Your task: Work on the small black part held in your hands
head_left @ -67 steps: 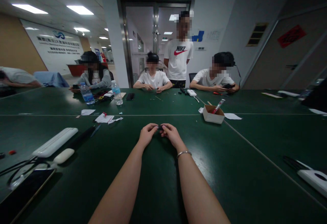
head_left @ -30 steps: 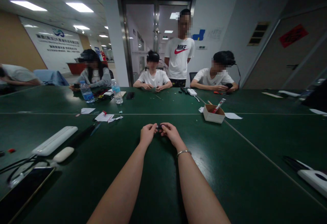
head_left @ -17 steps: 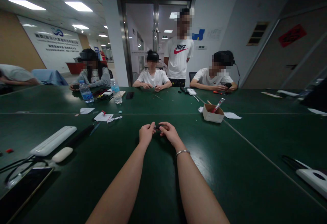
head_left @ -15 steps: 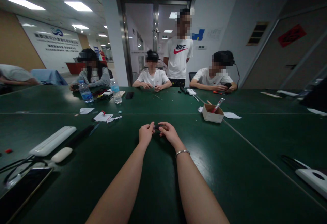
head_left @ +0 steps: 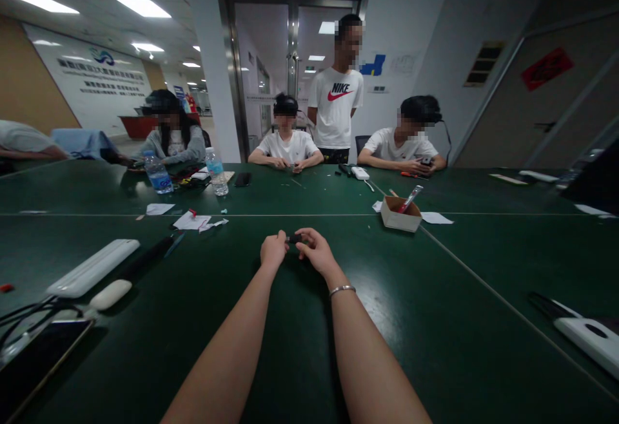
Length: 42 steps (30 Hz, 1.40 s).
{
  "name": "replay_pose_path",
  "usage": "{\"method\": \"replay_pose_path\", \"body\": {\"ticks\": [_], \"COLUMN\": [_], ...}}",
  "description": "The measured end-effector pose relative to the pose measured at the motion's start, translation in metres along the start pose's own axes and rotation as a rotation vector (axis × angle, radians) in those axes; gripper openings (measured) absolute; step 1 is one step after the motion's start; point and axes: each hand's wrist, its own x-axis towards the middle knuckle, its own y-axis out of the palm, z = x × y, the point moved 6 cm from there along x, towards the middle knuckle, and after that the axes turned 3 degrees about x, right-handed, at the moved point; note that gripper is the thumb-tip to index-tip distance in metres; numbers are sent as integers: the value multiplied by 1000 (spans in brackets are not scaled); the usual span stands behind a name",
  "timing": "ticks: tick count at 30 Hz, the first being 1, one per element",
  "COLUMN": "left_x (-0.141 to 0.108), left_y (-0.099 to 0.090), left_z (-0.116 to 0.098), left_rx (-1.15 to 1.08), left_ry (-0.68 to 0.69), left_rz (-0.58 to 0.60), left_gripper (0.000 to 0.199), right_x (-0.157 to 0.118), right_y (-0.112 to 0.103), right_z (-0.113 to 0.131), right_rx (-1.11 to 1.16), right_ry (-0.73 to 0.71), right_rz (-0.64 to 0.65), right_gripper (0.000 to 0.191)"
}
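A small dark stick-shaped object (head_left: 293, 240) lies level between my hands, a little above the green table. It is too small for me to tell its kind. My left hand (head_left: 273, 251) pinches its left end between thumb and fingers. My right hand (head_left: 316, 253), with a silver bracelet at the wrist, has its thumb and curled fingers around the right end. The fingertips partly hide both ends.
The green table (head_left: 232, 372) bears a white power strip (head_left: 94, 268), a white mouse-shaped case (head_left: 111, 295) and a phone (head_left: 46, 356) at left. A small box (head_left: 400, 219) with tools stands ahead right, bottles (head_left: 217, 173) ahead left. Several people sit or stand across.
My right fingers have loosened and shifted slightly, so more of the dark object shows between my hands. The whole view has drifted slightly left. Across the table, the standing person's head has turned.
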Motion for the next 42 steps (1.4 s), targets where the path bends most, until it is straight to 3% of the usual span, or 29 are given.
{"method": "replay_pose_path", "body": {"ticks": [3, 12, 17, 19, 22, 26, 31, 42], "left_x": [3, -8, -6, -5, -10, -17, -12, -14], "left_y": [0, -3, 1, 3, 3, 2, 3, -3], "left_z": [3, -6, -2, -2, -11, -21, -14, -12], "left_rx": [-56, -92, -88, -139, -235, -226, -187, -82], "left_ry": [-4, 236, 282, 308, 450, 591, 506, 367], "left_rz": [6, 0, 10, 20, 42, 66, 46, 21], "left_gripper": [49, 55, 54, 48, 30, 21, 21, 45], "right_x": [0, 2, 3, 3, 2, 3, 4, 3], "right_y": [3, -6, -8, -11, -15, -16, -13, -7], "right_z": [4, -5, -8, -11, -15, -17, -17, -8], "right_rx": [-35, 36, 89, 128, 189, 207, 187, 114], "right_ry": [-24, 42, 91, 119, 150, 162, 134, 79], "right_rz": [4, -50, -68, -96, -148, -152, -126, -40], "right_gripper": [29, 32, 38, 40, 41, 41, 42, 36]}}
